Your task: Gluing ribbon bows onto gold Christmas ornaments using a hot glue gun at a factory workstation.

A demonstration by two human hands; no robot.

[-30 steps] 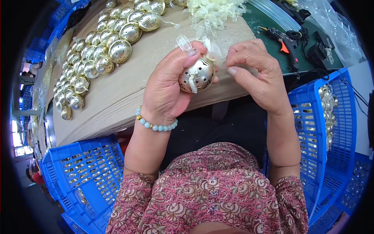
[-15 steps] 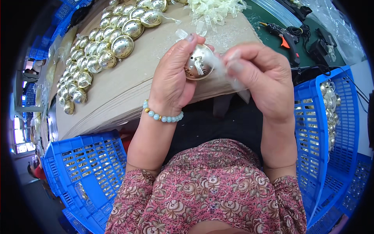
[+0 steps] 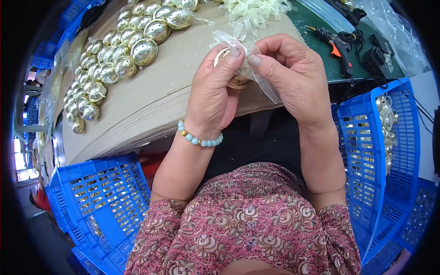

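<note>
Closed round a gold ball ornament, my left hand has its thumb pressed at the ornament's top; much of the ball is covered by my fingers. A sheer cream ribbon crosses the ornament, with one end reaching up past my left thumb and another hanging down. Thumb and forefinger of my right hand pinch this ribbon right beside the ball. Up at the table's far side lies a heap of loose sheer ribbons.
Rows of gold ornaments cover the left of the cardboard-topped table. A glue gun lies on the green surface at right. Blue crates holding ornaments flank me; the right crate stands close to my forearm.
My right hand has moved left, in against the ornament, and the blurred ribbon now shows clearly, pinched there. My left hand has shifted slightly right, and its thumb covers more of the ball.
</note>
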